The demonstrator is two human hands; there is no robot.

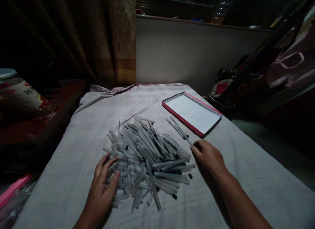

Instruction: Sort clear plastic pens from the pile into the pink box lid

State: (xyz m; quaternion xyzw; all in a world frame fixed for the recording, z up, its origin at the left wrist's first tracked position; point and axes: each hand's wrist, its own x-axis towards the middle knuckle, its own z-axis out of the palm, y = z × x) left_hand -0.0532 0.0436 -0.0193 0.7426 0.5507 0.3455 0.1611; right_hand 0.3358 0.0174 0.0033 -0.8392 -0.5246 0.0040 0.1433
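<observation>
A heap of several clear plastic pens (147, 156) with black tips lies on a pale cloth-covered table (73, 156). My left hand (103, 186) rests at the heap's near left edge, fingers spread and touching the pens. My right hand (209, 156) sits at the heap's right side, fingers curled, its fingertips pinching the end of one pen (179, 130) that points away toward the far right. A shallow red-edged box lid (192, 112) with a white inside lies beyond the right hand.
A large plastic jar (19, 94) stands on a dark wooden surface at the left. A curtain (118, 38) hangs behind the table. Bags and dark clutter (270, 71) fill the right side. A pink object (12, 189) lies at lower left.
</observation>
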